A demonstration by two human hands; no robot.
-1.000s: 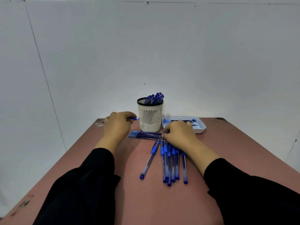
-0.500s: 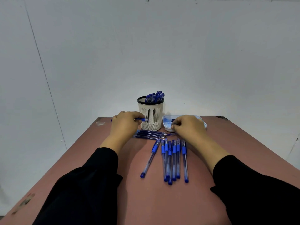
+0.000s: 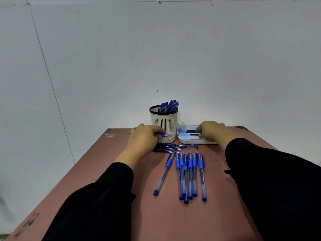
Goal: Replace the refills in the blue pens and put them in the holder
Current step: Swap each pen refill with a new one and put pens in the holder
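Left hand [image 3: 143, 139]: my fingers clamp a pen [image 3: 161, 134].
Right hand [image 3: 211, 131]: fingers curled in the tray [image 3: 189, 141]; pinch one refill [image 3: 191, 131] cleanly.

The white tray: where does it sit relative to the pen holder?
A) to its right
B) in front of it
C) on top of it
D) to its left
A: the white tray sits on the table just right of the pen holder, with the right hand reaching into it.

sleeves [image 3: 97, 202]: black, long, loose | hands [image 3: 143, 139]: bare | no jewellery visible
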